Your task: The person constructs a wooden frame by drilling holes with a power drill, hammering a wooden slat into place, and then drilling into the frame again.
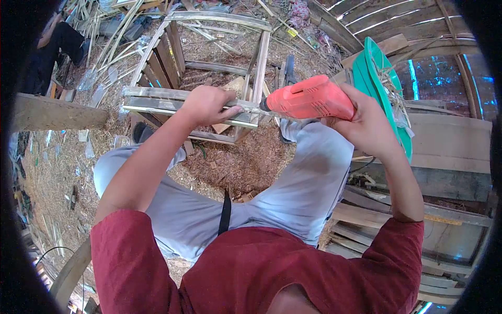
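Observation:
A red power drill (314, 98) is in my right hand (368, 123), with its chuck pointing left. The chuck end meets or nearly meets the right end of a wooden slat (157, 102) on a wooden frame (219, 18); whether a bit has entered the wood is hard to make out. My left hand (206, 106) grips that slat near its right end, thumb and fingers over the edge. The frame, built of slats and posts, stands between and beyond my knees.
Wood shavings (251, 167) cover the ground. Right of the drill leans a green plastic basin (372, 78) with scraps in it. Stacked boards (361, 214) lie at the right, and a thick beam (57, 112) juts in from the left. Another person's dark-clothed leg (49, 57) is at upper left.

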Demonstrator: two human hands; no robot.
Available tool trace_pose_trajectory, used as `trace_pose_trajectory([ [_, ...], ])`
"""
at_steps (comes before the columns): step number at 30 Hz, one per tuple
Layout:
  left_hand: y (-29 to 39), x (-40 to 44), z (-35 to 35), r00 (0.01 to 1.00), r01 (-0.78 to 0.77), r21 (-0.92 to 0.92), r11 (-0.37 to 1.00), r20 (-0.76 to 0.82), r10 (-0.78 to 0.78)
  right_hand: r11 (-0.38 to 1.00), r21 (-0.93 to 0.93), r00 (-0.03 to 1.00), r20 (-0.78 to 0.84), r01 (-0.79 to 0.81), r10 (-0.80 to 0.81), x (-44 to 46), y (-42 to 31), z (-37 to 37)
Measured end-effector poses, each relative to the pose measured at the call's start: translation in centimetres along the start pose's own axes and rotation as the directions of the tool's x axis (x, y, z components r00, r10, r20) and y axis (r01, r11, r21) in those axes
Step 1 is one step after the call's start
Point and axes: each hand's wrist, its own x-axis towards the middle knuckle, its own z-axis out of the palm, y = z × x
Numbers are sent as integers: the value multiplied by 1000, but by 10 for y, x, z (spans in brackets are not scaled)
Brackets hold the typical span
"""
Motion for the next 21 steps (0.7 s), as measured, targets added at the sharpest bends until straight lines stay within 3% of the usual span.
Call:
trace_pose_trajectory([
  [10, -2, -2, 6, 997, -27, -3, 1000, -67, 27, 996, 19, 995, -45, 88, -87, 5, 12, 4],
  [13, -2, 0, 6, 1000, -16, 10, 1000, -18, 17, 990, 56, 991, -51, 128, -125, 6, 11, 4],
  [21, -5, -1, 11, 997, -36, -1, 999, -70, 36, 993, 35, 993, -32, 112, -111, 8, 5, 4],
])
